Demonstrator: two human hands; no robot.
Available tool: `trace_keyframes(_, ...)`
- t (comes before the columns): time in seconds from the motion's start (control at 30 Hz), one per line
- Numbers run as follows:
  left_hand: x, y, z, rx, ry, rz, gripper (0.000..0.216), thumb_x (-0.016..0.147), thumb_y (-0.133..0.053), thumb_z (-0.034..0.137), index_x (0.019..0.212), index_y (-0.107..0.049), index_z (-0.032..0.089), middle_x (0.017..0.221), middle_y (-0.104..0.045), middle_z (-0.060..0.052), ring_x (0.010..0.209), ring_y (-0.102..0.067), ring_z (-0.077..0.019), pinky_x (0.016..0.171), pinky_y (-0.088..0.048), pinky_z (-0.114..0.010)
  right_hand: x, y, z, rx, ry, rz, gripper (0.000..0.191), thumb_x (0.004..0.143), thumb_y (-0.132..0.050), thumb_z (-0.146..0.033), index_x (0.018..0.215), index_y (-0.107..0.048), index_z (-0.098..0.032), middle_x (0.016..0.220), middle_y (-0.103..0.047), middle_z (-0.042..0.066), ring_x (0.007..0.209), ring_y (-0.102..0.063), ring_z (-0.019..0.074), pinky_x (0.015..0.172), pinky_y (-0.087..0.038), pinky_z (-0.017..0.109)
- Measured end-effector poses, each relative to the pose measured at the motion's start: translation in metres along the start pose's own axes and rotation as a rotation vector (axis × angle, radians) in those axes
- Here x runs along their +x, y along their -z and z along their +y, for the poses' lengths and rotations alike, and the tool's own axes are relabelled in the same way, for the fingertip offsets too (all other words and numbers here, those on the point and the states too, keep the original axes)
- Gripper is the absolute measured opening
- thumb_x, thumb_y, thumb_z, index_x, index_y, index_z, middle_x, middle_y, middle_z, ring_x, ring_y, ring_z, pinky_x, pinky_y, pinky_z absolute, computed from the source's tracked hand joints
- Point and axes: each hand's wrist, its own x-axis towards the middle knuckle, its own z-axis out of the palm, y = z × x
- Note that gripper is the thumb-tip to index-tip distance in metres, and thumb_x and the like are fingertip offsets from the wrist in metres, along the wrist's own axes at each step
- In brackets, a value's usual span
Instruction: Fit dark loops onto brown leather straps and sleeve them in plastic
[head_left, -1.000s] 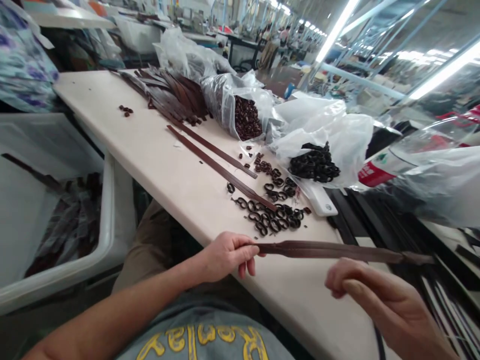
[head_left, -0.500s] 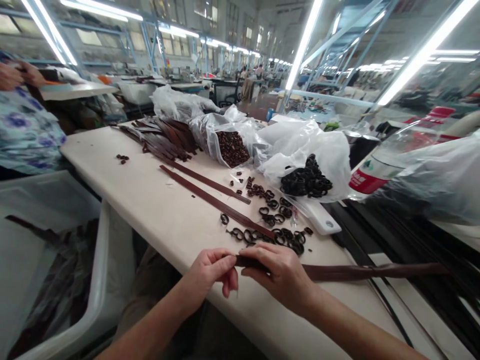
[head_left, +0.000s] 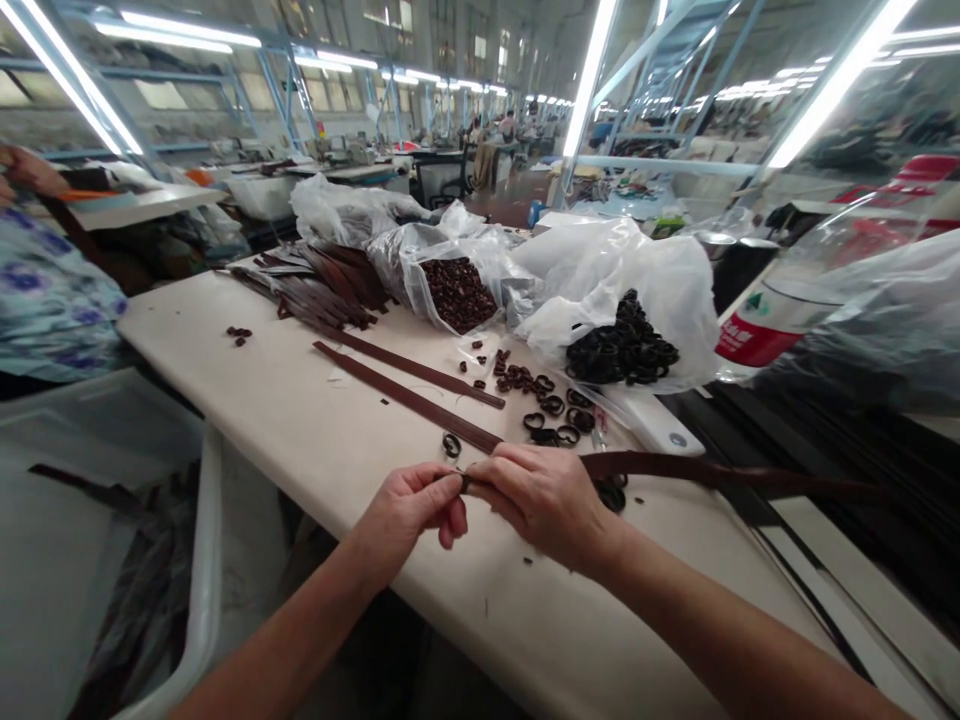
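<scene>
The left hand (head_left: 410, 508) pinches a mostly hidden dark piece (head_left: 463, 484) beside the right hand (head_left: 553, 500), which grasps the brown strap (head_left: 660, 466) trailing rightward over the table (head_left: 517, 615), with black loops (head_left: 544, 436) beyond and a plastic bag (head_left: 395, 264) farther back.

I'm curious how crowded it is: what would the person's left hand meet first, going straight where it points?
Most likely the right hand, just ahead; whether the two touch is hard to tell.
</scene>
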Motion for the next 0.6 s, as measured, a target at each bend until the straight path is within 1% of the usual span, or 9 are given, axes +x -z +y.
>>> trace_keyframes(0.1, 0.003, -0.003, 0.001, -0.040, 0.045, 0.020, 0.037, 0.074, -0.076, 0.047, 0.073, -0.063, 0.011, 0.052, -0.061, -0.001, 0.041, -0.046, -0.0055, 0.044, -0.033, -0.017, -0.007, -0.003, 0.010, 0.053, 0.004, 0.012, 0.028, 0.095, -0.058, -0.042, 0.099, -0.068, -0.017, 0.076, -0.066, 0.003, 0.066, -0.061, 0.0139, 0.060, -0.043, 0.024)
trace_keyframes(0.17, 0.006, -0.006, 0.002, -0.052, 0.066, 0.027, 0.039, 0.072, -0.077, 0.048, 0.073, -0.063, 0.011, 0.050, -0.060, -0.001, 0.039, -0.043, -0.0047, 0.042, -0.031, -0.017, -0.011, -0.004, 0.015, 0.127, -0.022, 0.019, 0.028, 0.093, -0.061, -0.042, 0.103, -0.068, -0.017, 0.078, -0.066, 0.003, 0.068, -0.062, 0.0143, 0.061, -0.044, 0.024)
trace_keyframes(0.27, 0.008, -0.008, 0.003, -0.032, 0.064, 0.023, 0.040, 0.072, -0.077, 0.049, 0.073, -0.063, 0.011, 0.050, -0.060, -0.001, 0.038, -0.042, -0.0046, 0.040, -0.029, -0.017, -0.013, -0.007, 0.019, 0.263, -0.123, 0.043, 0.020, 0.091, -0.065, -0.036, 0.098, -0.069, -0.018, 0.076, -0.065, 0.002, 0.067, -0.061, 0.0128, 0.062, -0.045, 0.022)
trace_keyframes(0.33, 0.010, -0.008, 0.002, -0.018, 0.063, 0.022, 0.039, 0.073, -0.077, 0.048, 0.075, -0.063, 0.011, 0.051, -0.061, -0.001, 0.039, -0.043, -0.0049, 0.041, -0.029, -0.017, -0.014, -0.009, 0.019, 0.312, -0.179, 0.052, 0.014, 0.091, -0.065, -0.032, 0.093, -0.069, -0.018, 0.074, -0.064, 0.001, 0.065, -0.060, 0.0120, 0.061, -0.044, 0.021)
trace_keyframes(0.4, 0.013, -0.008, 0.000, -0.016, 0.074, 0.022, 0.039, 0.073, -0.077, 0.048, 0.076, -0.064, 0.011, 0.050, -0.060, -0.001, 0.039, -0.043, -0.0050, 0.041, -0.030, -0.017, -0.015, -0.010, 0.016, 0.297, -0.197, 0.048, 0.014, 0.092, -0.063, -0.030, 0.091, -0.069, -0.018, 0.073, -0.063, 0.001, 0.064, -0.059, 0.0121, 0.060, -0.044, 0.021)
trace_keyframes(0.5, 0.018, -0.007, 0.002, 0.030, 0.096, 0.001, 0.040, 0.074, -0.075, 0.050, 0.078, -0.066, 0.011, 0.052, -0.061, -0.002, 0.040, -0.045, -0.0064, 0.043, -0.032, -0.019, -0.016, -0.007, 0.013, 0.225, -0.182, 0.035, 0.020, 0.095, -0.057, -0.032, 0.087, -0.069, -0.019, 0.070, -0.060, 0.001, 0.060, -0.056, 0.0116, 0.057, -0.042, 0.021)
trace_keyframes(0.57, 0.018, -0.006, 0.012, 0.138, 0.053, -0.005, 0.039, 0.076, -0.074, 0.049, 0.083, -0.069, 0.011, 0.057, -0.064, -0.003, 0.045, -0.050, -0.0086, 0.047, -0.037, -0.021, -0.018, -0.003, 0.015, 0.188, -0.174, 0.045, 0.021, 0.096, -0.056, -0.032, 0.086, -0.069, -0.019, 0.069, -0.059, 0.001, 0.058, -0.055, 0.0112, 0.055, -0.040, 0.021)
trace_keyframes(0.6, 0.016, -0.006, 0.019, 0.196, 0.003, 0.012, 0.039, 0.076, -0.074, 0.049, 0.088, -0.071, 0.012, 0.060, -0.065, -0.004, 0.048, -0.052, -0.0097, 0.050, -0.040, -0.022, -0.018, 0.000, 0.018, 0.165, -0.178, 0.054, 0.021, 0.096, -0.056, -0.031, 0.085, -0.068, -0.019, 0.069, -0.059, 0.001, 0.058, -0.055, 0.0113, 0.055, -0.040, 0.021)
